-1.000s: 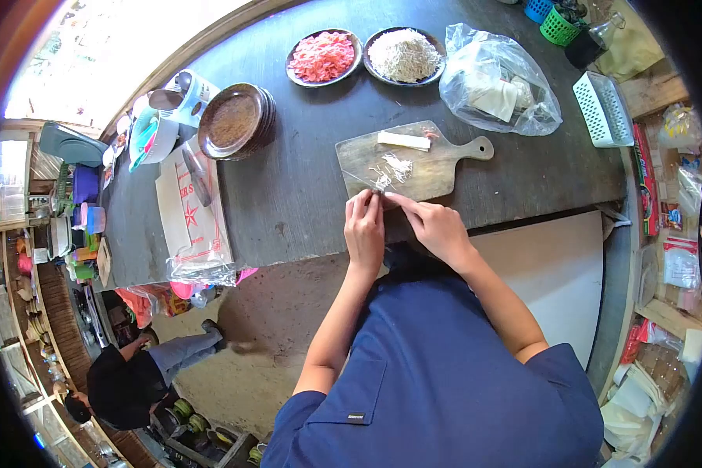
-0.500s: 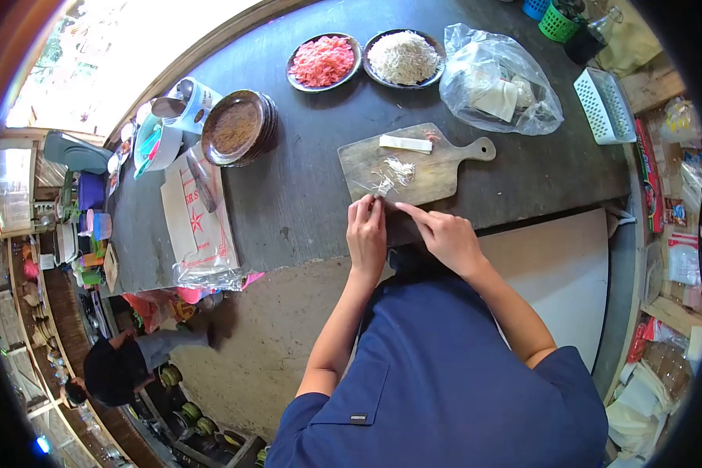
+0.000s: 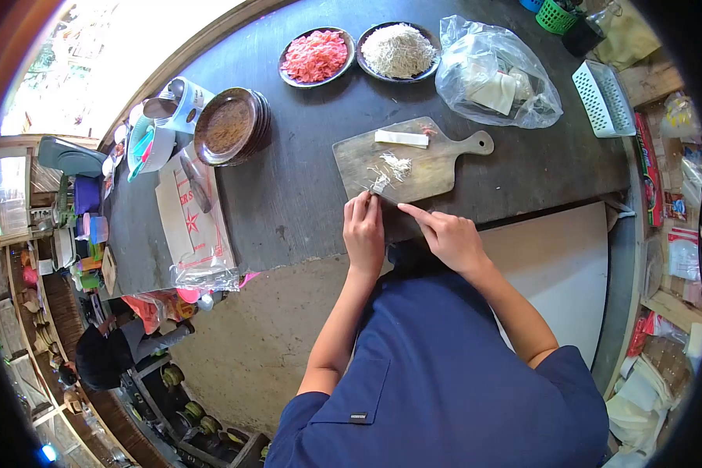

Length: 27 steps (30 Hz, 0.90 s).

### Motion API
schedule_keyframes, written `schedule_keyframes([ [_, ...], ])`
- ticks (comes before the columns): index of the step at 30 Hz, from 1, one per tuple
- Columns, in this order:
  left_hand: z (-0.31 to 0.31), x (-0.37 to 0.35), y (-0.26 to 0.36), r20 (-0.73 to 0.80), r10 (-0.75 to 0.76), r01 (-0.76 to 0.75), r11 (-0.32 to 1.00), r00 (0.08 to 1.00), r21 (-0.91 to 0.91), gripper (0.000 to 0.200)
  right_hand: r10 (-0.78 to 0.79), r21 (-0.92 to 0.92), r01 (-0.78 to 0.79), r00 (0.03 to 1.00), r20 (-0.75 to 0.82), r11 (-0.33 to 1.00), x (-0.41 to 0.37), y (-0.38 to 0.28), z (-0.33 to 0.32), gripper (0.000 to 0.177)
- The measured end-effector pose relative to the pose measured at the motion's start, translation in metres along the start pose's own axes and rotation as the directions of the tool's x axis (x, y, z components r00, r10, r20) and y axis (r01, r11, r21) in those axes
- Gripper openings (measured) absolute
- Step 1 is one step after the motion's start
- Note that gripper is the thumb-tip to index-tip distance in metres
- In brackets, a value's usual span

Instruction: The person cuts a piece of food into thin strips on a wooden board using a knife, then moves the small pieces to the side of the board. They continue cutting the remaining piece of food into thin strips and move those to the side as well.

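A wooden cutting board (image 3: 429, 175) lies near the table's front edge, its handle to the right. On it are a white strip (image 3: 402, 139) and a small heap of thin white shreds (image 3: 394, 167). My left hand (image 3: 364, 226) is closed at the board's front left edge, its fingertips pressed together by a small pale piece. My right hand (image 3: 444, 234) is closed at the board's front edge, index finger stretched toward the left hand. A thin dark blade seems to lie between the hands, mostly hidden.
Behind the board stand a plate of pink shreds (image 3: 315, 57), a plate of white shreds (image 3: 398, 52) and a clear plastic bag (image 3: 499, 74). Stacked brown plates (image 3: 228, 126) and a knife (image 3: 196, 183) on cardboard (image 3: 181, 226) are left. Another person (image 3: 105, 355) is lower left.
Both hands stay at the board's front edge with only slight movement. The other person has shifted a little up and left in the view. The table objects appear slightly shifted with the camera.
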<state>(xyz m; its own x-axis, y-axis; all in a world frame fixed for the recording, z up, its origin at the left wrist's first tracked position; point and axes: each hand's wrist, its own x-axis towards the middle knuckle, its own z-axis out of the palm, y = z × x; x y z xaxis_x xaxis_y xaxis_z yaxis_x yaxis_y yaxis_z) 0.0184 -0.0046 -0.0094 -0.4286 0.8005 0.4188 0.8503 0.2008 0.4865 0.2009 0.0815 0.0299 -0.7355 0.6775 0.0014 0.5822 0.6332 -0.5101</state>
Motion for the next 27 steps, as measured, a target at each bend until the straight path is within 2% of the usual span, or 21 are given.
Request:
schedule_keyframes([
  [4,0.002,0.001,0.002,-0.008,0.008,-0.008,1.0,1.0,0.015,0.018,0.009,0.062,-0.008,1.0,-0.023,0.998,0.009,0.002,0.016,0.05],
  [7,0.0,0.0,0.002,-0.002,0.003,-0.003,1.0,1.0,0.026,0.018,-0.05,0.109,0.061,0.993,-0.104,0.992,0.023,-0.005,0.019,0.049],
  [10,0.002,0.001,0.0,-0.005,-0.005,0.005,1.0,1.0,-0.025,0.018,-0.001,0.093,0.002,1.0,-0.019,0.996,0.019,-0.006,0.004,0.046],
  [16,0.003,0.0,0.0,-0.022,-0.009,0.009,1.0,1.0,-0.023,0.019,0.01,0.031,-0.01,1.0,-0.003,0.999,0.006,0.001,0.008,0.048],
  [19,0.001,0.0,0.0,-0.013,-0.006,0.006,1.0,1.0,-0.014,0.019,-0.017,0.116,0.022,0.999,-0.041,0.993,0.023,-0.006,0.015,0.049],
  [23,0.0,0.001,0.001,-0.026,-0.015,0.015,1.0,1.0,-0.009,0.02,-0.016,0.108,0.021,0.999,-0.044,0.994,0.015,-0.01,0.003,0.05],
  [25,0.001,-0.002,0.003,-0.01,-0.067,0.066,0.997,0.998,-0.05,0.02,0.037,0.054,-0.041,0.997,0.067,0.998,0.003,-0.004,-0.003,0.05],
  [27,0.002,-0.001,0.003,-0.017,-0.067,0.067,0.997,0.998,-0.038,0.02,0.017,0.082,-0.018,1.0,0.008,0.997,0.003,0.001,0.005,0.048],
])
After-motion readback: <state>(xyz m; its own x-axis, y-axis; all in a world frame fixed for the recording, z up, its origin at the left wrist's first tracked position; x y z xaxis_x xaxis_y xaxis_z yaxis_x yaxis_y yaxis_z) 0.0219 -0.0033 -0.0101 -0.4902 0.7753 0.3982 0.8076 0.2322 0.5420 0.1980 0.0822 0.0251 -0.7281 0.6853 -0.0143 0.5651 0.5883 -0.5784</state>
